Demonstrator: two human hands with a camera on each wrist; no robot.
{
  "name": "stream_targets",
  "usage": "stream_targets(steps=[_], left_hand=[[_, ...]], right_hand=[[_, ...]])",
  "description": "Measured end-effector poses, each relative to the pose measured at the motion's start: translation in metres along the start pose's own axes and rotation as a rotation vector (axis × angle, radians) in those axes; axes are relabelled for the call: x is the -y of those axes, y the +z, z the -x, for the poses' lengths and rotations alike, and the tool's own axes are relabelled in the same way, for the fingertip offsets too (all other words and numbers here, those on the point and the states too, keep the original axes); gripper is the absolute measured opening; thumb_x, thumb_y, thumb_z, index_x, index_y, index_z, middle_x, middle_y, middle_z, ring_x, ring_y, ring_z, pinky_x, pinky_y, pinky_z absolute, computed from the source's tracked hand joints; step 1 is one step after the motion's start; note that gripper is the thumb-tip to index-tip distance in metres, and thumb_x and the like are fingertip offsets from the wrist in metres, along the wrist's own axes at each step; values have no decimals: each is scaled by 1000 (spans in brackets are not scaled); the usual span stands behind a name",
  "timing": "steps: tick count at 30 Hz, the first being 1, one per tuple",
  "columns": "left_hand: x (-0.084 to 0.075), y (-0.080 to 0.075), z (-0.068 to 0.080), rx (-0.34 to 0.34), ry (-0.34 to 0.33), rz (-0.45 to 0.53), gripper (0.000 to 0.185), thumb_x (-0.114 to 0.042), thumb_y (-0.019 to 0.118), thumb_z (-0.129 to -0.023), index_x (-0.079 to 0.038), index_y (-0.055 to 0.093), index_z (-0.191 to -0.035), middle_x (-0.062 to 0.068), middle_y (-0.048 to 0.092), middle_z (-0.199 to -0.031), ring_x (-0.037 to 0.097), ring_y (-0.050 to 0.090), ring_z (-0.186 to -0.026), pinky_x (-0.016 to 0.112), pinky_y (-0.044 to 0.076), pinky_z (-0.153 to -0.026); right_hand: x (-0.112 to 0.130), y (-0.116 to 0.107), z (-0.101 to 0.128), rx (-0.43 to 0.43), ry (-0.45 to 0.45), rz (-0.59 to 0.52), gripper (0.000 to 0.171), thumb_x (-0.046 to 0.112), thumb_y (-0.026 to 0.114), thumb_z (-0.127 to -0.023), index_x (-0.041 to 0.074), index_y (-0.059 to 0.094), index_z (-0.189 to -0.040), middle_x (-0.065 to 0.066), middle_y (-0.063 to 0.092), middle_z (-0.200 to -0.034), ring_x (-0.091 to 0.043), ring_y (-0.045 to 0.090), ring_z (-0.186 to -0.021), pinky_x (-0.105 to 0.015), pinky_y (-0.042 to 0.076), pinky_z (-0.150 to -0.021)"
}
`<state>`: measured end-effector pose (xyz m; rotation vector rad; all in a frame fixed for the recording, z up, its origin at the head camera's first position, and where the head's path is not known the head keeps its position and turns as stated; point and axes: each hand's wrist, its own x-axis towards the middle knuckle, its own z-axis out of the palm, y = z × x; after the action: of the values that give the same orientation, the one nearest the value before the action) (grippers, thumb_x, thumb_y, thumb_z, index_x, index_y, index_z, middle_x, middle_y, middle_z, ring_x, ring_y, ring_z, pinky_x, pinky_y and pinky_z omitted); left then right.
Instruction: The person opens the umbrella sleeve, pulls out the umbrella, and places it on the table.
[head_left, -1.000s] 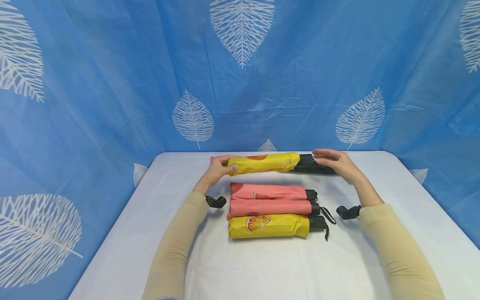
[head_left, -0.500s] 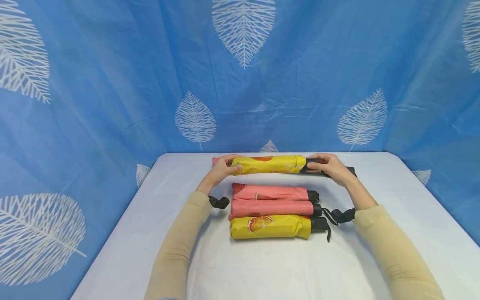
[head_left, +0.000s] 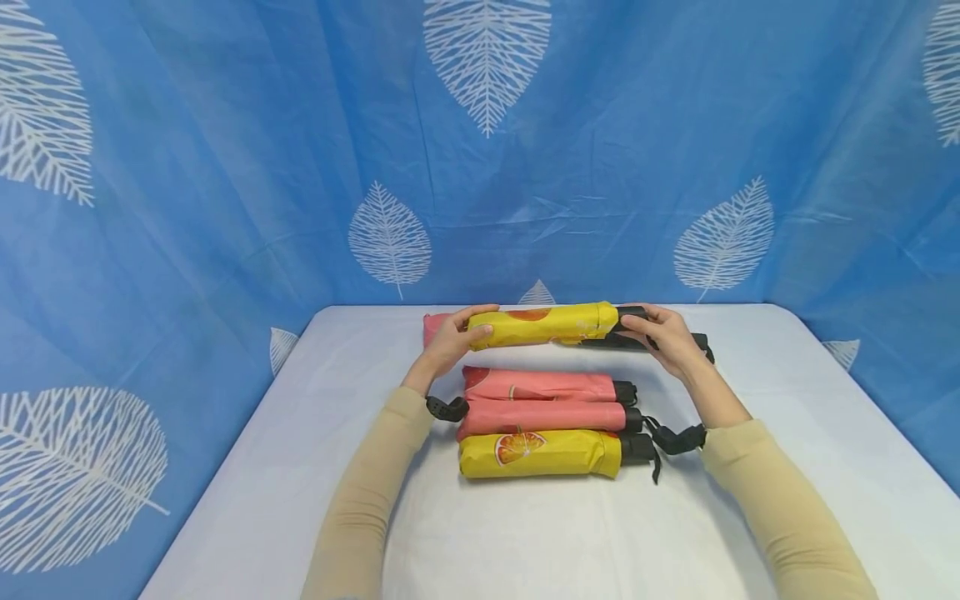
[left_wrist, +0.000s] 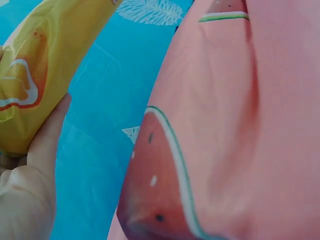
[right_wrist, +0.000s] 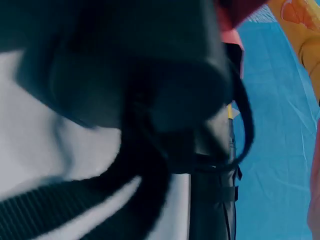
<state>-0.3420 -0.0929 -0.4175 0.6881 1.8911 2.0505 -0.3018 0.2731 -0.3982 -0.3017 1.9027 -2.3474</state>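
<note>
A folded yellow umbrella (head_left: 540, 325) with fruit prints is held crosswise at the back of the table, its right end slightly higher. My left hand (head_left: 450, 340) grips its left end, thumb on the near side. My right hand (head_left: 667, 337) grips its black handle at the other end. In the left wrist view the yellow umbrella (left_wrist: 55, 65) lies in the left hand (left_wrist: 30, 195). The right wrist view shows part of the yellow umbrella (right_wrist: 300, 30) and the edge of the right hand (right_wrist: 315, 195).
Nearer me lie two pink folded umbrellas (head_left: 540, 415) and a yellow one (head_left: 540, 454), side by side, handles right. Behind the held umbrella, a pink end (head_left: 432, 327) and a black handle (head_left: 701, 343) show. A blue leaf-print curtain (head_left: 600, 150) hangs behind the white table (head_left: 570, 542).
My right hand, apart from the handle with fingers extended at first, has come in and taken hold of it. The yellow umbrella has shifted slightly right, with my left hand moving along.
</note>
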Motion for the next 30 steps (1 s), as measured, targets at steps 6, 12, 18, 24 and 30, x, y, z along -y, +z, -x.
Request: stream_targets(steps=[6,12,18,24,30], left_hand=[[-8,2,-1,55,41,75,43,-7,53,-97,-6,47,-139,14,46,-131,22,51,-103,28,48,-82],[-14,2,-3,68,49,74,44,-2,52,-96,-5,47,-139,12,44,-136,23,50,-109,30,48,-87],[-18,2,-1,77,75,51,44,-4,54,-96,-6,47,-139,13,46,-135,24,51,-110,34,48,-89],[-21,0,7,92,41,9,45,2,49,-96,-4,44,-141,13,49,-128,20,54,-98,28,50,-77],[-36,0,20,100,29,-18,47,4,47,-96,1,38,-143,10,51,-124,17,53,-93,31,49,-76]], right_hand=[[-1,0,2,30,-77,-215,24,-1,50,-96,3,59,-117,-8,60,-110,-17,66,-93,-25,47,-87],[-1,-3,2,33,-97,-284,23,-4,48,-96,4,64,-111,-9,62,-107,-18,67,-90,-26,49,-84],[0,-3,3,40,-140,-320,25,-6,45,-97,1,64,-111,-10,59,-111,-19,66,-92,-28,48,-85],[0,-4,4,39,-147,-368,24,-6,46,-96,1,65,-109,-11,56,-112,-20,65,-95,-29,49,-85],[0,-6,5,12,-157,-367,24,-5,46,-96,2,66,-107,-11,53,-114,-19,64,-96,-28,49,-85]])
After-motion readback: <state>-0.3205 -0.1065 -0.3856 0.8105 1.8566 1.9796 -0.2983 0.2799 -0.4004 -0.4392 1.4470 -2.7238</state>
